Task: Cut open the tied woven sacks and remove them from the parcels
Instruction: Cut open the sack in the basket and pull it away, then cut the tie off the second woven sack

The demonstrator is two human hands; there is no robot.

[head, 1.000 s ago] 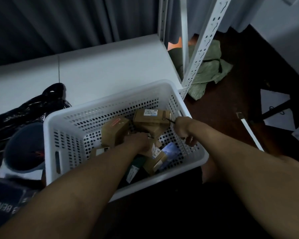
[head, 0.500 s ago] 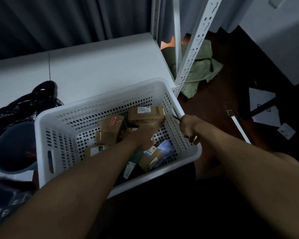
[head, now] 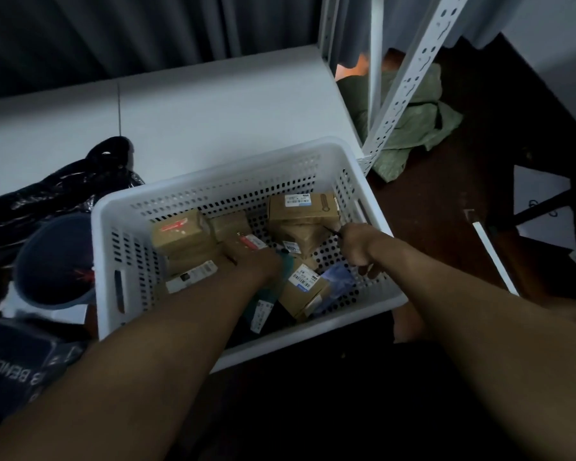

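A white perforated basket [head: 193, 191] holds several brown cardboard parcels, among them one with a red label [head: 180, 232] and one with a white barcode label [head: 301, 207]. My left hand [head: 255, 262] reaches down among the parcels in the basket's middle; its fingers are hidden. My right hand [head: 359, 251] sits inside the basket's right side and grips a thin dark cutter [head: 331, 231], whose tip points at a parcel. A crumpled green woven sack [head: 416, 124] lies on the floor behind the shelf post, empty of parcels.
The basket stands at the edge of a white table [head: 213, 104]. A black plastic bag [head: 64, 188] and a dark round tub [head: 54, 261] lie left of it. A white slotted shelf post [head: 409, 78] rises at the right. Papers [head: 536, 191] and a white strip [head: 492, 257] lie on the dark floor.
My left hand has slid toward me and to the left among the parcels. My right hand with the cutter has moved from the basket's right rim to over the parcels.
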